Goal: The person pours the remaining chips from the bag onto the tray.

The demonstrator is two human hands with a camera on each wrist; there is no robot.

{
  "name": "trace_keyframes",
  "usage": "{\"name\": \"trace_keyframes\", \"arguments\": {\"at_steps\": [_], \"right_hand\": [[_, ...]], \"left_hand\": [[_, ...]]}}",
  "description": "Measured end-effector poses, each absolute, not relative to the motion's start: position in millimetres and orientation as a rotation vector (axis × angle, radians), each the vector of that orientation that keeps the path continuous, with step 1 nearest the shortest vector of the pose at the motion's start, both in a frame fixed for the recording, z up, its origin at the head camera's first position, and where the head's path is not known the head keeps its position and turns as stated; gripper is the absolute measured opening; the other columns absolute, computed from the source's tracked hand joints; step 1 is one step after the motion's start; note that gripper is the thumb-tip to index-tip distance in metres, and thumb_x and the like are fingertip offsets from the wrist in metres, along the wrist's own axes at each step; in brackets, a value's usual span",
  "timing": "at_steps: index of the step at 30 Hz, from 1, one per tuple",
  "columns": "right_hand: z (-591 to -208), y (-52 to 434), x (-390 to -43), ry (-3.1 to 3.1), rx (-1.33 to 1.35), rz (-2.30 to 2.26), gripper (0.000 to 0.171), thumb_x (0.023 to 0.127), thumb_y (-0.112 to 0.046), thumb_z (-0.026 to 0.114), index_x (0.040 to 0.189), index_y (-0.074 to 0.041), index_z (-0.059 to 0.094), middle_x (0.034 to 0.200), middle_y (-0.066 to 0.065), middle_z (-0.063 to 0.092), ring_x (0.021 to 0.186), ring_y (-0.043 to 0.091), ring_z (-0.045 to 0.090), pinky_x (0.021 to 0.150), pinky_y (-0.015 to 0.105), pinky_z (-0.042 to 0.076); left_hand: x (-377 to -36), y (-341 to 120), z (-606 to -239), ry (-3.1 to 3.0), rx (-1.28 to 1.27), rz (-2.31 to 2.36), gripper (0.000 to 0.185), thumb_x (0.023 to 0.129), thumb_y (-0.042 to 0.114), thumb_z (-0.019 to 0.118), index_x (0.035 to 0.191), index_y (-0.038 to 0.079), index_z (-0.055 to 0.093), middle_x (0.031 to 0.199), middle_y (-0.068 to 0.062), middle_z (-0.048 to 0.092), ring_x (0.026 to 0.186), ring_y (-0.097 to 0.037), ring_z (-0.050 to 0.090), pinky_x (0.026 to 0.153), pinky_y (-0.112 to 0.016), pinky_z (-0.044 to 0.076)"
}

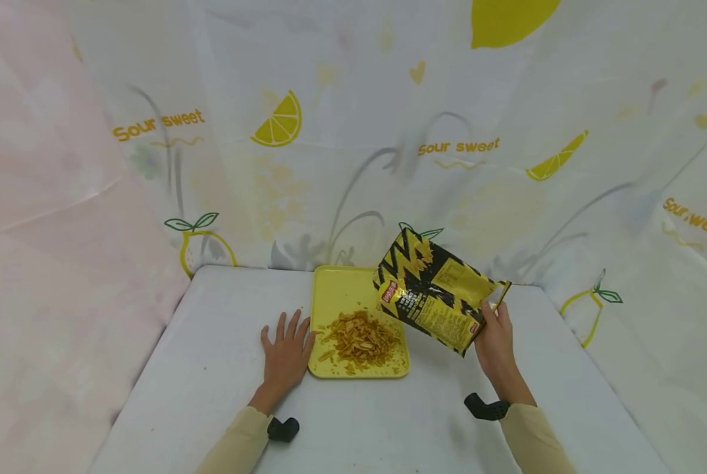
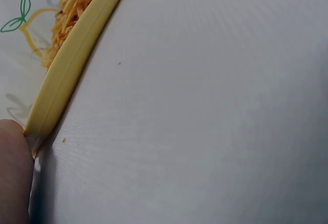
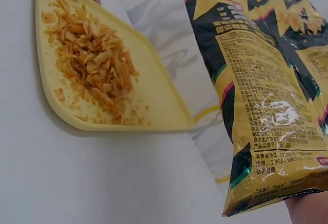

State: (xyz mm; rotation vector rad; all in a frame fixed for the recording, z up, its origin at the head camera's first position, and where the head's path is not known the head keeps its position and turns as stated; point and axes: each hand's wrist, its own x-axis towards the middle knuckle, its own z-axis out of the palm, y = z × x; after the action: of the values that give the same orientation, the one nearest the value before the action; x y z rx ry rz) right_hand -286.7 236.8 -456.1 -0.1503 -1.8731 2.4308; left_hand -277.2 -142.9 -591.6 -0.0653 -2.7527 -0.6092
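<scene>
Two hands are at work over a white table (image 1: 211,368) set in front of a curtain (image 1: 341,131) printed with lemons and the words "Sour sweet". The left hand (image 1: 285,352) lies flat on the table, fingers straight and spread, its thumb side touching the left edge of a yellow tray (image 1: 341,289); in the left wrist view a fingertip (image 2: 13,172) presses against the tray's rim (image 2: 66,73). On the tray sits a loose heap of orange-yellow snack sticks (image 1: 362,339), piled in the near half, with a few crumbs scattered around it (the far half of the tray is bare yellow).

The right hand (image 1: 496,336) grips a black-and-yellow snack bag (image 1: 433,289) by its lower right corner, fingers curled round the foil. The bag is held up off the table and tilted, its upper end leaning over the tray's far right corner, just above and to the right of the heap. The right wrist view shows the bag's printed back panel (image 3: 266,90) close up, hanging beside the tray (image 3: 164,106) and not touching it, and the snack sticks (image 3: 95,62) lying well inside the rim.

Both forearms wear pale beige sleeves (image 1: 241,434), each with a black wrist mount (image 1: 282,429) strapped near the cuff
</scene>
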Motion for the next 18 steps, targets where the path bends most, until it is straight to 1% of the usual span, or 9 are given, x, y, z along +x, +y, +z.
{"name": "trace_keyframes", "arguments": {"at_steps": [1,2,4,5,6,8,11,14,18], "right_hand": [[-459.7,236.4,-287.4,-1.804,-0.209,2.469,0.039,0.112,-0.034,0.032,0.151,-0.031,0.025,0.144,-0.017,0.042,0.131,-0.004,0.048,0.100,0.014,0.047],[-463.7,237.1,-287.3,-1.760,-0.259,2.509,0.039,0.112,-0.033,0.031,0.151,-0.033,0.025,0.142,-0.018,0.043,0.130,-0.005,0.048,0.100,0.013,0.047],[-471.8,238.7,-286.6,-1.700,-0.332,2.565,0.042,0.113,-0.032,0.030,0.154,-0.035,0.021,0.142,-0.020,0.042,0.133,-0.005,0.046,0.102,0.014,0.047],[-475.6,239.4,-286.2,-1.654,-0.365,2.600,0.045,0.112,-0.033,0.029,0.156,-0.036,0.019,0.145,-0.020,0.041,0.137,-0.003,0.045,0.105,0.015,0.046],[-480.0,240.5,-285.6,-1.614,-0.382,2.638,0.049,0.112,-0.033,0.028,0.159,-0.037,0.013,0.150,-0.021,0.038,0.143,-0.002,0.041,0.109,0.016,0.043],[-489.4,242.9,-284.6,-1.515,-0.405,2.716,0.056,0.112,-0.033,0.026,0.162,-0.037,0.002,0.160,-0.021,0.028,0.154,0.001,0.028,0.119,0.019,0.036],[-502.6,245.5,-283.8,-1.305,-0.438,2.831,0.059,0.112,-0.032,0.023,0.163,-0.039,-0.005,0.171,-0.020,0.009,0.161,0.003,0.010,0.129,0.023,0.022],[-514.1,246.4,-284.0,-1.098,-0.472,2.922,0.058,0.112,-0.032,0.021,0.163,-0.040,-0.005,0.173,-0.020,0.002,0.162,0.001,0.006,0.131,0.023,0.015],[-525.4,245.2,-284.6,-0.867,-0.490,2.991,0.055,0.112,-0.031,0.017,0.164,-0.039,-0.001,0.172,-0.023,0.003,0.161,-0.002,0.005,0.130,0.020,0.012]], "left_hand": [[-277.4,-143.1,-591.8,-2.760,-0.064,-0.611,0.050,0.109,0.040,0.044,0.150,0.012,0.051,0.165,-0.013,0.040,0.156,-0.044,0.028,0.117,-0.073,0.012],[-277.4,-143.3,-592.0,-2.766,-0.063,-0.611,0.050,0.109,0.040,0.044,0.150,0.012,0.051,0.165,-0.013,0.040,0.156,-0.043,0.027,0.118,-0.073,0.012],[-277.6,-143.4,-592.6,-2.770,-0.061,-0.603,0.050,0.109,0.040,0.044,0.150,0.012,0.051,0.165,-0.013,0.039,0.156,-0.043,0.027,0.118,-0.072,0.011],[-277.7,-143.5,-592.9,-2.769,-0.059,-0.598,0.050,0.109,0.040,0.044,0.150,0.013,0.051,0.165,-0.013,0.039,0.156,-0.043,0.027,0.118,-0.072,0.011],[-277.7,-143.5,-593.1,-2.768,-0.059,-0.599,0.050,0.109,0.040,0.043,0.150,0.013,0.051,0.165,-0.013,0.039,0.156,-0.043,0.027,0.118,-0.072,0.011],[-278.0,-143.3,-593.9,-2.759,-0.062,-0.607,0.050,0.109,0.040,0.044,0.150,0.012,0.051,0.165,-0.013,0.040,0.156,-0.043,0.027,0.118,-0.072,0.011],[-278.9,-142.6,-595.5,-2.743,-0.066,-0.625,0.049,0.109,0.039,0.044,0.149,0.012,0.052,0.164,-0.014,0.041,0.155,-0.044,0.027,0.118,-0.072,0.010],[-278.4,-141.9,-596.0,-2.735,-0.066,-0.611,0.049,0.108,0.038,0.046,0.148,0.011,0.053,0.163,-0.015,0.043,0.154,-0.044,0.030,0.117,-0.073,0.012],[-277.0,-141.8,-594.3,-2.739,-0.061,-0.591,0.049,0.108,0.038,0.046,0.147,0.011,0.054,0.163,-0.014,0.043,0.154,-0.044,0.031,0.116,-0.072,0.014]]}}
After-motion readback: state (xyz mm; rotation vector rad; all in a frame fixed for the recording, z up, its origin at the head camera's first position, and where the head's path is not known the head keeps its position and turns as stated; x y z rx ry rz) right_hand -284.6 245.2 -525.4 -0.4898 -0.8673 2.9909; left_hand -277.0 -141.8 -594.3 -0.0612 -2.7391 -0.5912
